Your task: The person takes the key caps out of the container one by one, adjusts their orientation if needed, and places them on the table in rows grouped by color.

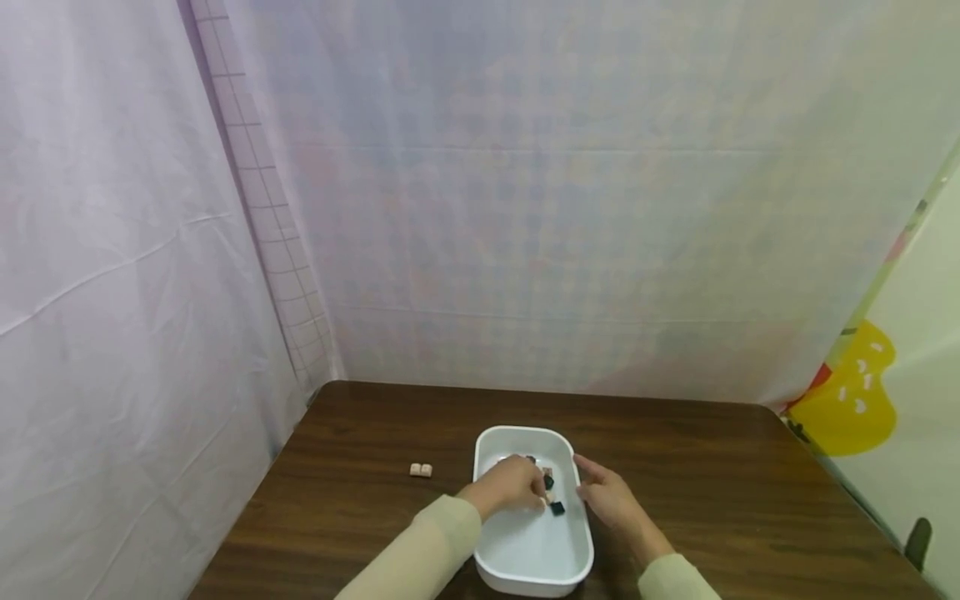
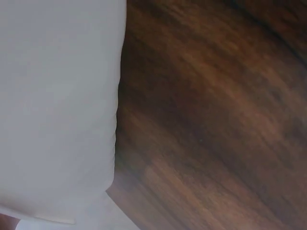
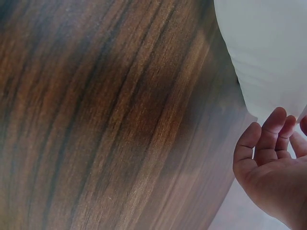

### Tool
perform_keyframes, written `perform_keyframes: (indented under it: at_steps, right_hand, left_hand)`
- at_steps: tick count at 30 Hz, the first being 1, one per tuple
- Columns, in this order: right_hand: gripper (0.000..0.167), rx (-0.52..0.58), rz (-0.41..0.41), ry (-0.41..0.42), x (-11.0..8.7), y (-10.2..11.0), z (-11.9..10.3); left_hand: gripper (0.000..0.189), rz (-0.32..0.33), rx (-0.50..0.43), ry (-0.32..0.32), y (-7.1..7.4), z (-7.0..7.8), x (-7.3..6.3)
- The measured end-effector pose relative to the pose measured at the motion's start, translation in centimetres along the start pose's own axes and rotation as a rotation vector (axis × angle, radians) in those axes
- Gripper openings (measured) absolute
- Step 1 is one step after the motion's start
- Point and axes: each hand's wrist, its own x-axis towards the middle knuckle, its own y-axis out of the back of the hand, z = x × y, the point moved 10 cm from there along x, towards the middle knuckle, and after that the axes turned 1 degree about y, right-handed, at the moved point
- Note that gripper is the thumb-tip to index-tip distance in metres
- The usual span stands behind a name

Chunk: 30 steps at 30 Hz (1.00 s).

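Note:
A white rectangular tray (image 1: 534,554) stands lengthwise before me, with several small black and beige keycaps in its far half. My left hand (image 1: 513,483) reaches over the tray's left wall, fingers curled down, and pinches a small beige keycap (image 1: 542,503) low over the bottom. Just right of its fingertips lies a black keycap (image 1: 557,508); another black keycap (image 1: 548,482) is slightly farther back. Part of the pile is hidden behind the left hand. My right hand (image 1: 611,500) rests its extended fingers against the tray's right side; the right wrist view shows them gently bent at the white wall.
Two beige keycaps (image 1: 421,470) sit side by side on the brown wooden table (image 1: 360,517), left of the tray. Pale curtains (image 1: 540,250) hang behind the table and along its left. A yellow shape (image 1: 847,408) is on the sheet at right.

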Motion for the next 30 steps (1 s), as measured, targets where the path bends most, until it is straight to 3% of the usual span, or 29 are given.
perform_keyframes:
  at_steps: [7, 12, 17, 23, 30]
  right_hand:
    - [0.057, -0.011, -0.005, 0.003, 0.0, 0.0, -0.1]
    - [0.057, -0.011, 0.013, 0.042, 0.0, 0.1, -0.4]
    - [0.056, 0.006, -0.011, 0.010, -0.1, 0.0, 0.0]
    - [0.057, 0.007, -0.009, 0.006, 0.1, 0.0, 0.0]
    - [0.057, -0.016, -0.010, -0.031, 0.2, 0.0, 0.3]
  left_hand:
    - [0.005, 0.036, -0.025, -0.014, 0.9, -0.2, 0.1]
    - [0.014, 0.054, -0.053, -0.004, 2.2, -0.2, -0.2]
    - [0.019, 0.094, -0.099, -0.005, 3.7, -0.5, -0.6]
    - [0.014, 0.147, -0.181, -0.034, 5.3, -1.6, -1.0]
    - [0.022, 0.173, -0.229, 0.030, 7.2, -3.8, -2.1]
